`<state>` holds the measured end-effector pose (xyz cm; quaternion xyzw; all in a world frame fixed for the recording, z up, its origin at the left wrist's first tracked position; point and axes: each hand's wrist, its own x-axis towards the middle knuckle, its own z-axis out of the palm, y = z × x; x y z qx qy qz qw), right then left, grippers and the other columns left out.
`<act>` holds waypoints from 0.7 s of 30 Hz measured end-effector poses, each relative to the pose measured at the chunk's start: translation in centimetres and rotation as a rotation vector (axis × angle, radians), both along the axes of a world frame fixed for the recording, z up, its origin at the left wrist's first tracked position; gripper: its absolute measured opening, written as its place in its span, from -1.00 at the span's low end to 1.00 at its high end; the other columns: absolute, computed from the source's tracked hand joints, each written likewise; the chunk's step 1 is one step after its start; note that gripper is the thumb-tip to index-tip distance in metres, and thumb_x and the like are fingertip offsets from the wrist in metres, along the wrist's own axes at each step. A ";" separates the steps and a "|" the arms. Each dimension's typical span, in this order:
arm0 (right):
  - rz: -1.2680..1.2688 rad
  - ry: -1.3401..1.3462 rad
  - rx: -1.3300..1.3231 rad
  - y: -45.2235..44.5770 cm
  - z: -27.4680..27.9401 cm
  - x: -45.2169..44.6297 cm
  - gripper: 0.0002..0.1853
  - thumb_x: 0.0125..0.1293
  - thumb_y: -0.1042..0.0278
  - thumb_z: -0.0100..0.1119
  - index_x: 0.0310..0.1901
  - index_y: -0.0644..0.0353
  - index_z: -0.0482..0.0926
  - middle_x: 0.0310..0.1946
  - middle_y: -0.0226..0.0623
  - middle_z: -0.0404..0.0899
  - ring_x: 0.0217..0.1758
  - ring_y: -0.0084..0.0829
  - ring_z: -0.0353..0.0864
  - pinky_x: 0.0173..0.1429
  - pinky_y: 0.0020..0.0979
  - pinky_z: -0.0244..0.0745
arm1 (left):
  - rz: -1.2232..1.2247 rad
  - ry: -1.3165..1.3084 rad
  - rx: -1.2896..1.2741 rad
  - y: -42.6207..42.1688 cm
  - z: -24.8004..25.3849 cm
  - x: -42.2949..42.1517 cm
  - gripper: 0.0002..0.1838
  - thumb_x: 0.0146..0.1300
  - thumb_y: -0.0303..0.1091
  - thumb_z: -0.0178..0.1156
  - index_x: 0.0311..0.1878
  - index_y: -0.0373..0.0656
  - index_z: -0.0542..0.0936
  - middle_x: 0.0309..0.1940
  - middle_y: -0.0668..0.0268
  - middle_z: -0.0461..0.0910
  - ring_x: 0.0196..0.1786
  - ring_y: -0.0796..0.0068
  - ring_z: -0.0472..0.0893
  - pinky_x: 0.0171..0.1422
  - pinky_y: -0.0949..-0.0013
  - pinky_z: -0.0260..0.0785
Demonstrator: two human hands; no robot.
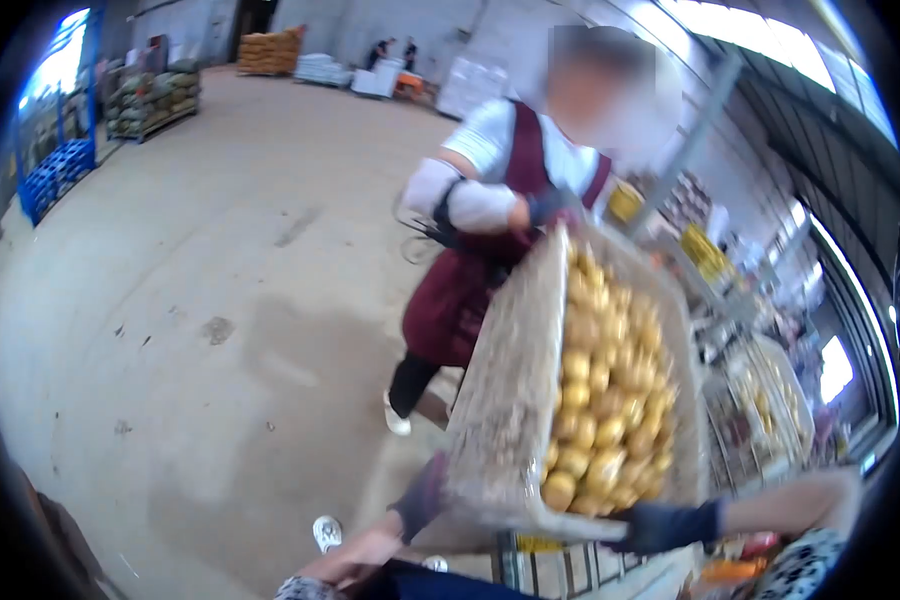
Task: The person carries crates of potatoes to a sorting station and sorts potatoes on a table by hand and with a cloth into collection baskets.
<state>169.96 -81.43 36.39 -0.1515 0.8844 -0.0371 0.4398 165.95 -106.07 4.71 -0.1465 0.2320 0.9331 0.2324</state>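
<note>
A large pale crate (pixel 500 400), tilted and partly blurred, holds many yellow-brown potatoes (pixel 610 400). My left hand (pixel 422 497), in a dark glove, is at the crate's near left corner, its fingers hidden against the crate's side. At the near right rim, my right hand (pixel 660 526) is closed on the crate's edge, also in a dark glove. Across from me a person (pixel 525 180) in a dark red apron holds the far end of the crate with a gloved hand (pixel 553 207).
Right of the crate stands a metal rack (pixel 735 440) with another crate of potatoes (pixel 765 400). Yellow containers (pixel 705 252) are behind it. Stacked sacks (pixel 155 100) and a blue frame (pixel 58 175) stand at the far left. Two more people are in the background.
</note>
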 end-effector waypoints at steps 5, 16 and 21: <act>-0.014 0.012 -0.294 4.0 -21.7 -13.2 -0.61 0.27 0.10 0.14 0.06 0.09 0.56 -0.17 -0.10 0.65 -0.12 -0.23 0.65 -0.03 -0.25 0.52 | 0.160 -0.152 -0.434 -4.1 -9.4 -13.1 -0.35 0.27 0.25 0.04 0.10 -0.18 0.52 -0.11 0.27 0.53 -0.09 0.35 0.48 0.02 0.33 0.33; -0.225 -0.004 -0.423 -1.2 -35.9 -23.1 -0.67 0.14 0.28 0.07 -0.06 0.17 0.58 -0.40 -0.02 0.61 -0.35 -0.10 0.61 -0.26 -0.16 0.47 | -0.232 -0.344 -0.979 -5.2 -14.3 -30.9 -0.17 0.21 0.39 -0.01 0.25 -0.19 0.45 0.23 0.07 0.44 0.32 0.25 0.34 0.40 0.26 0.06; -0.231 0.064 -0.276 -3.0 -31.4 -25.8 -0.50 0.09 0.29 0.08 0.13 0.15 0.52 -0.25 0.04 0.64 -0.24 -0.11 0.65 -0.17 -0.16 0.49 | -0.369 -0.240 -1.014 -3.3 -15.5 -34.7 -0.12 0.20 0.42 -0.07 0.24 -0.25 0.45 0.21 0.03 0.45 0.31 0.23 0.36 0.38 0.26 0.11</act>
